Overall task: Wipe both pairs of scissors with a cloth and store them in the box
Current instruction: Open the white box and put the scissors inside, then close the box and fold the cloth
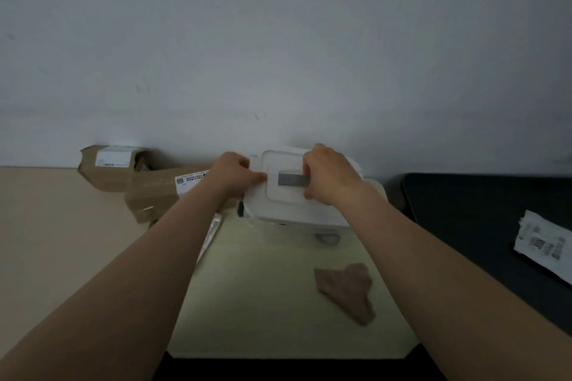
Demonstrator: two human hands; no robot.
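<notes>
Grip comes from both sides of the lid [286, 162]. The left hand [235, 176] curls its fingers over the lid's left edge with the thumb pressed flat on top. The right hand [328, 176] is clamped on the middle, fingers bent around a grey strip set into the top. Both hands are therefore closed on the lid, which sits slightly tilted over the white box [297, 219]; whether it is snapped down cannot be told.

The box looks like thin moulded plastic: probably light, fairly stiff, smooth enough to slide when pushed. One hand is best kept on its rim while the other works the lid. No scissors are clearly in view. A small looped shape just in front of the box may be a handle, but it is too blurred to say. They would be hard, heavier than the box and sharp at the tips, so best taken by the handles. The cloth [345, 291] lies crumpled and soft, near the box on its near side, apart from both hands.

Everything rests on a pale green mat [263, 288] laid over a beige surface [62, 226]. Cardboard parcels [154, 192] sit left of the box against a plain grey wall [278, 40]. A dark pad [479, 210] to the right carries a white packet [544, 244].
</notes>
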